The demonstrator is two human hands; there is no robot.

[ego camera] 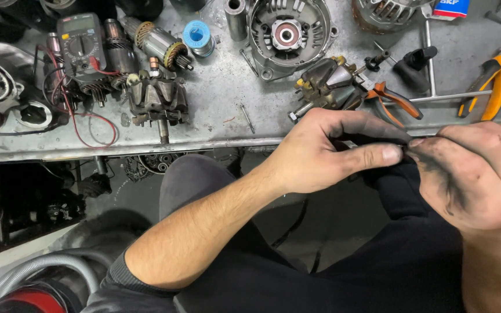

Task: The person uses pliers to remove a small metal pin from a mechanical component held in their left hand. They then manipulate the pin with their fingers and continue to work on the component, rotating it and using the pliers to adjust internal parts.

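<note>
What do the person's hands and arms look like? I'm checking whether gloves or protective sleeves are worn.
No gloves: the left hand and right hand are bare and smeared with black grease. A dark sleeve is pushed up past the left forearm. No watch or rings show.

Grey bench [215, 98], orange-handled pliers [494, 81], blue spool [196, 35], red multimeter leads [82, 116], grease-blackened hands [320, 156].

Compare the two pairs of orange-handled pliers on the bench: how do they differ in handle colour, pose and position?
The pliers near the rotor have orange-and-black handles, lie close above the left hand, and their head is hidden behind a claw-pole rotor. The pliers at the right edge have lighter orange-yellow handles, lie farther off above the right hand, and show their jaws, pointing up and right. Both rest on the grey bench, untouched.
</note>
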